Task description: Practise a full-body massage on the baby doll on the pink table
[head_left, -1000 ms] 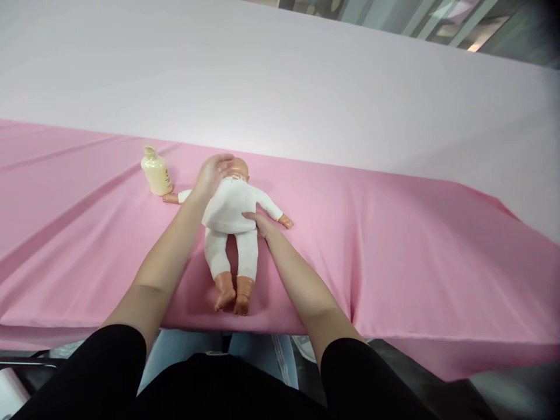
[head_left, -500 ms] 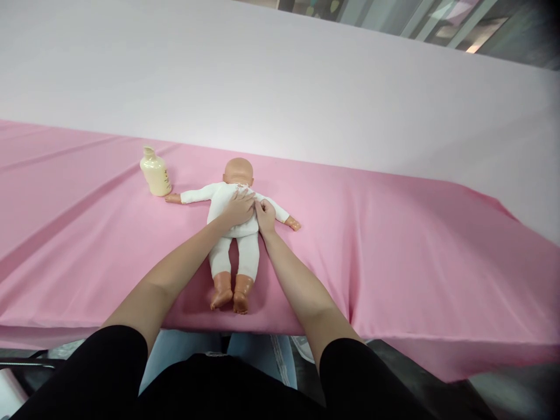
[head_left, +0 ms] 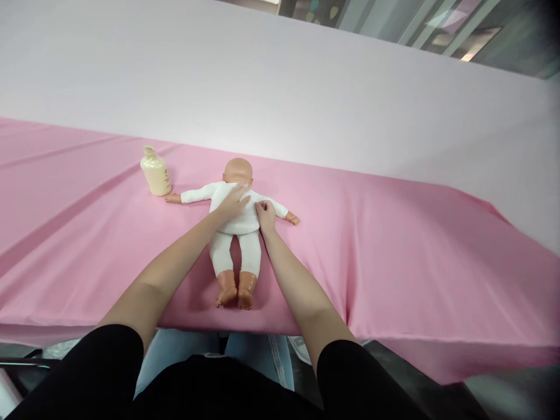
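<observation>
A baby doll [head_left: 236, 224] in white clothes lies on its back on the pink cloth [head_left: 394, 245], arms spread, bare feet toward me. My left hand [head_left: 234, 201] rests flat on the doll's chest, fingers together. My right hand [head_left: 265, 213] pinches the white garment near the doll's shoulder on the right side. A cream-coloured bottle [head_left: 155, 171] stands upright just beyond the doll's outstretched hand on the left.
The pink cloth covers the whole table and hangs over the near edge. Behind it rises a pale lilac backdrop [head_left: 280, 87]. My black sleeves and blue jeans show at the bottom of the view.
My left hand came down from near the doll's head onto its chest. My right hand moved from the doll's hip up to its shoulder. The doll's arms lie flatter now.
</observation>
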Tool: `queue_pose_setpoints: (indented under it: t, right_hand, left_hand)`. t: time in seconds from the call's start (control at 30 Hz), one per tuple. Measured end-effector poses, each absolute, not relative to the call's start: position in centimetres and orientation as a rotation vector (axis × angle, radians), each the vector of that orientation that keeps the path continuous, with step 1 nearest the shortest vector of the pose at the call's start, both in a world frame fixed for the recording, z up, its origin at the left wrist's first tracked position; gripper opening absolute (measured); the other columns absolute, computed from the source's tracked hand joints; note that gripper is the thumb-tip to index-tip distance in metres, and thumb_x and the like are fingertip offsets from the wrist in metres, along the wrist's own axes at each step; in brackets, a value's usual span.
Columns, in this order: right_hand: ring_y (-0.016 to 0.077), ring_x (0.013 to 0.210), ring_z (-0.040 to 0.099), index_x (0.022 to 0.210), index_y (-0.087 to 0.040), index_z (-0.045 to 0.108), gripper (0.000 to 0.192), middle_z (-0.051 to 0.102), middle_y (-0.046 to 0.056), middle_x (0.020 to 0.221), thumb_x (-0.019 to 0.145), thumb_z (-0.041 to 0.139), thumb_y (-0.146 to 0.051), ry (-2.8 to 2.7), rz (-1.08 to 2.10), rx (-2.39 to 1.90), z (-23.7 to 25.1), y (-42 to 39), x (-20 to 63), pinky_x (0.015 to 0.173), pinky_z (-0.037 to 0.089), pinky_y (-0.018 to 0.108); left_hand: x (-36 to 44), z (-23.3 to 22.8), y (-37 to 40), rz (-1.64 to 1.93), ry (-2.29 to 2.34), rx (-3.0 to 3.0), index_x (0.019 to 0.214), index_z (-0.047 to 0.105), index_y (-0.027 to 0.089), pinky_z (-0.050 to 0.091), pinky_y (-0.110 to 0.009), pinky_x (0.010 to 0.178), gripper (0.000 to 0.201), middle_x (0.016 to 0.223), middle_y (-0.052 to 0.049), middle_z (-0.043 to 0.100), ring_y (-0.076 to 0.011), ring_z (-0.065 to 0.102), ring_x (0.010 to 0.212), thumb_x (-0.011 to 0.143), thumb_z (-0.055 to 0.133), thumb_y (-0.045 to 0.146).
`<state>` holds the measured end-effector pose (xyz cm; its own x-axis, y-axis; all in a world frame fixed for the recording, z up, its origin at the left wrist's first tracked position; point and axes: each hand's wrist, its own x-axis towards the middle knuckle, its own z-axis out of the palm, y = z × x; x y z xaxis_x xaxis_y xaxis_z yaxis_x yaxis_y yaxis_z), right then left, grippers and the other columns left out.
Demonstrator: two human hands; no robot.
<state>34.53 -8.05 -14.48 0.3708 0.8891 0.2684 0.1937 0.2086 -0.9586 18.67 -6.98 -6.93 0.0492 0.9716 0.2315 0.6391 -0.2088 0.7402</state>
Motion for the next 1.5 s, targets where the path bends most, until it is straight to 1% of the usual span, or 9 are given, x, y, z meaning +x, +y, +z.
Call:
queue_pose_setpoints:
  t: [0.13, 0.27, 0.4, 0.67, 0.8, 0.87, 0.97, 1.1, 1.5]
  right_hand:
    - [0.0164, 0.083, 0.057, 0.084, -0.023, 0.057, 0.022, 0.061, -0.002, 0.085, 0.074, 0.058, -0.042, -1.135, 0.682, -1.284, -14.7, -7.9, 34.5, 0.087, 0.048, 0.029]
    - [0.0165, 0.086, 0.058, 0.086, -0.023, 0.058, 0.022, 0.061, -0.002, 0.088, 0.074, 0.060, -0.041, -1.145, 0.688, -1.280, -15.1, -7.5, 34.5, 0.091, 0.048, 0.029]
    - [0.0157, 0.082, 0.057, 0.085, -0.022, 0.058, 0.020, 0.060, -0.003, 0.084, 0.074, 0.060, -0.039, -1.149, 0.675, -1.300, -15.0, -7.4, 34.5, 0.088, 0.049, 0.029]
    - [0.0172, 0.085, 0.057, 0.089, -0.022, 0.059, 0.023, 0.061, 0.001, 0.090, 0.077, 0.061, -0.041, -1.185, 0.600, -1.341, -14.6, -8.0, 34.4, 0.093, 0.049, 0.032]
    - [0.0234, 0.116, 0.059, 0.102, -0.022, 0.068, 0.031, 0.065, 0.010, 0.118, 0.083, 0.062, -0.046, -1.450, 0.369, -1.286, -13.6, -9.6, 34.0, 0.113, 0.042, 0.041]
    - [0.0264, 0.144, 0.044, 0.121, -0.022, 0.068, 0.043, 0.058, 0.012, 0.144, 0.089, 0.058, -0.047, -1.738, 0.335, -1.231, -12.8, -10.6, 33.5, 0.125, 0.029, 0.045]
    - [0.0291, 0.161, 0.018, 0.153, -0.016, 0.047, 0.064, 0.036, 0.011, 0.166, 0.098, 0.041, -0.049, -2.130, 0.368, -1.316, -11.9, -11.7, 32.4, 0.131, 0.013, 0.054]
    - [0.0291, 0.163, 0.008, 0.164, -0.011, 0.021, 0.072, 0.014, 0.010, 0.173, 0.102, 0.023, -0.049, -2.238, 0.367, -1.593, -11.2, -12.0, 31.3, 0.131, 0.009, 0.056]
    - [0.0294, 0.163, 0.000, 0.165, -0.011, 0.011, 0.073, 0.001, 0.008, 0.174, 0.103, 0.019, -0.049, -2.153, 0.409, -1.861, -9.4, -10.8, 29.3, 0.131, 0.007, 0.054]
  left_hand:
    - [17.9, -9.1, -6.1, 0.909, 1.600, 2.323, 0.152, 0.046, 0.005, 0.018, -0.061, 0.127, 0.060, 0.164, -0.023, 0.032, -0.0345, 0.024, 0.157, 0.095, 0.046, 0.025]
    - [17.9, -10.4, -5.9, 0.710, 1.639, 2.489, 0.160, 0.028, 0.003, 0.014, -0.065, 0.126, 0.073, 0.169, -0.024, 0.018, -0.0374, 0.015, 0.159, 0.096, 0.043, 0.035]
    - [17.4, -10.6, -7.2, 0.597, 1.573, 2.564, 0.163, 0.022, 0.009, 0.014, -0.064, 0.127, 0.076, 0.170, -0.017, 0.019, -0.0362, 0.016, 0.159, 0.097, 0.040, 0.042]
    - [15.0, -11.9, -10.5, 0.530, 1.464, 2.557, 0.163, 0.028, 0.019, 0.016, -0.056, 0.129, 0.069, 0.171, -0.006, 0.019, -0.0319, 0.016, 0.160, 0.101, 0.035, 0.050]
    - [15.4, -11.6, -10.8, 0.539, 1.538, 2.519, 0.164, 0.025, 0.016, 0.015, -0.054, 0.130, 0.073, 0.172, -0.007, 0.017, -0.0319, 0.015, 0.160, 0.100, 0.037, 0.049]
    - [15.7, -11.5, -10.7, 0.535, 1.550, 2.520, 0.164, 0.023, 0.013, 0.015, -0.053, 0.130, 0.070, 0.172, -0.007, 0.016, -0.0304, 0.015, 0.160, 0.101, 0.032, 0.043]
    - [16.0, -11.6, -10.6, 0.531, 1.537, 2.534, 0.164, 0.023, 0.009, 0.016, -0.051, 0.130, 0.066, 0.171, -0.009, 0.017, -0.0282, 0.015, 0.161, 0.101, 0.026, 0.030]
    - [16.3, -11.6, -10.6, 0.517, 1.501, 2.525, 0.164, 0.020, 0.008, 0.013, -0.052, 0.131, 0.069, 0.172, -0.009, 0.016, -0.0283, 0.013, 0.161, 0.098, 0.028, 0.024]
    - [16.6, -11.4, -10.5, 0.477, 1.498, 2.492, 0.164, 0.015, 0.007, 0.010, -0.051, 0.131, 0.071, 0.173, -0.007, 0.012, -0.0286, 0.009, 0.161, 0.098, 0.028, 0.027]
